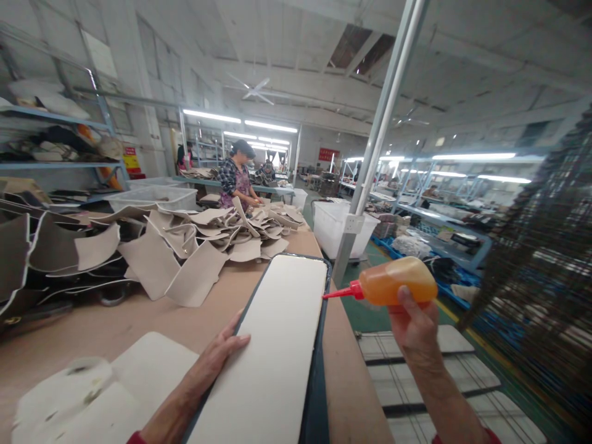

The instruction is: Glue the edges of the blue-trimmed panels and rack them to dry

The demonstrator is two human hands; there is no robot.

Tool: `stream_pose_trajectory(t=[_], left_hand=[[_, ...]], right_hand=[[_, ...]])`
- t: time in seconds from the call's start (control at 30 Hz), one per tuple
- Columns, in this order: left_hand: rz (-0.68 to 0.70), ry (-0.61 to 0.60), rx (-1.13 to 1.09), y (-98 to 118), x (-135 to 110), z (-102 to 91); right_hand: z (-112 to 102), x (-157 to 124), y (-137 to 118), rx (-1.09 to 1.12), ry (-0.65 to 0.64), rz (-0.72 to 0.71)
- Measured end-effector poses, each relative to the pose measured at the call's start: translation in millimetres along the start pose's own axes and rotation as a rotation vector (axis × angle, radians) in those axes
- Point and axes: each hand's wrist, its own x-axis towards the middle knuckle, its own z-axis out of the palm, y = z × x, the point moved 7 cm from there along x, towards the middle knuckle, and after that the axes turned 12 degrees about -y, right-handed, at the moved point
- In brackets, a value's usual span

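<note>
My right hand (pixel 414 320) is wrapped around a squeeze bottle (pixel 398 282) of amber liquid, likely glue, held nearly level. Its red nozzle (pixel 340 292) points left, the tip at the right edge of a long white panel (pixel 272 333). The panel lies on a dark blue piece (pixel 319 364) whose rim shows around it. My left hand (pixel 226 348) grips the panel and dark piece at the left edge, thumb on the white face and fingers hidden underneath or behind the edge.
Beige cut pieces (pixel 198 271) are heaped across the table (pixel 139 320). White sheets (pixel 148 370) lie at lower left. A metal post (pixel 370 142) and a white bin (pixel 324 228) stand beyond the table's right edge. A co-worker (pixel 237 176) works behind the heap.
</note>
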Motion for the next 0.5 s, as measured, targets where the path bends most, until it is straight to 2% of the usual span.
stream_pose_trajectory(t=[0.27, 0.5], left_hand=[[-0.033, -0.111, 0.055, 3.2, -1.2, 7.9], [-0.033, -0.133, 0.096, 4.5, 0.9, 7.4]], right_hand=[[-6.5, -14.0, 2.6, -0.001, -0.034, 0.065], [0.3, -26.8, 0.3, -0.025, -0.075, 0.1]])
